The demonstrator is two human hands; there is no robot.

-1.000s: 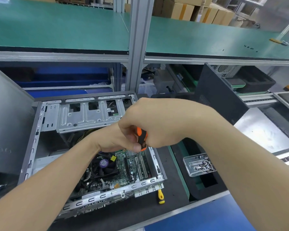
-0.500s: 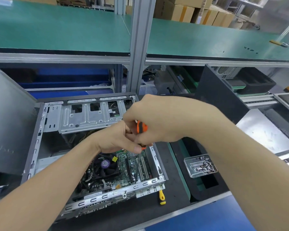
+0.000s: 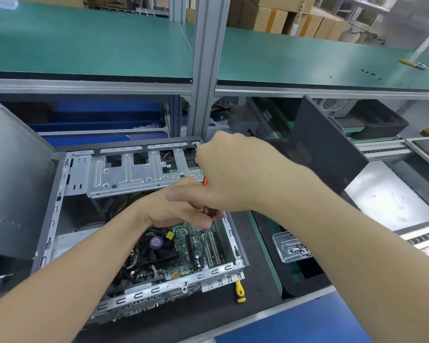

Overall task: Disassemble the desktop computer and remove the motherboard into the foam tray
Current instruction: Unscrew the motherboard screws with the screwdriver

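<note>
Grey side panel (image 3: 13, 181) stands up at far left, touching the open desktop case (image 3: 57, 201), which lies on a dark mat (image 3: 255, 288). Bare metal drive cage (image 3: 124, 174) spans the far side of the case. Nearer you, the black fan (image 3: 156, 246) sits on the motherboard (image 3: 183, 240); the green board lies flat in the case bottom, at the near right corner, cables bunched at its left. Your left hand (image 3: 174, 206) comes in low over the board, fingers curled round the lower end of the screwdriver (image 3: 209, 212) handle. The handle is orange and black, and the dark shaft drops steeply to the board beside the long slots; the tip is too small to read. Your right hand (image 3: 228, 174) sits on top, fist wrapped round the upper handle, so both hands clamp the one tool. Just outside the case's near right corner a yellow-handled tool (image 3: 240, 290) lies on the mat. Right of that, a clear box of screws (image 3: 290, 246) rests on a black tray (image 3: 307, 276), partly hidden by your right forearm. A dark panel (image 3: 327, 149) leans behind it
</note>
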